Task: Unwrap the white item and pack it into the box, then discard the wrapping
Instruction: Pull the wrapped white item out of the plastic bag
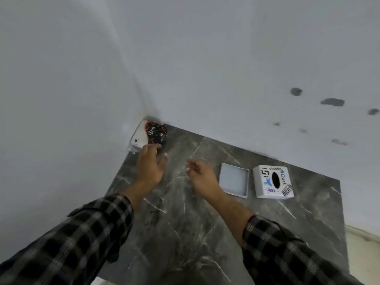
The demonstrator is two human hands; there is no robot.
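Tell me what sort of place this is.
Probably a plain indoor room, a home or small workspace, not a workshop. A dark marble-patterned table sits pushed into a corner of bare white walls, and it carries only a shallow open box and a stickered white box.

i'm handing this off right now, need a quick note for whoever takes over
Left hand: open, fingertips at the black-and-red wrapped bundle in the far left corner, no grip yet.
Right hand: empty, loosely curled, hovering above the dark marble tabletop.
Open shallow white square box lies empty to the right; sticker-covered white box with an oval hole sits beside it.
Done: nothing.
Left: unwrap the white item, pack it, discard the wrapping.
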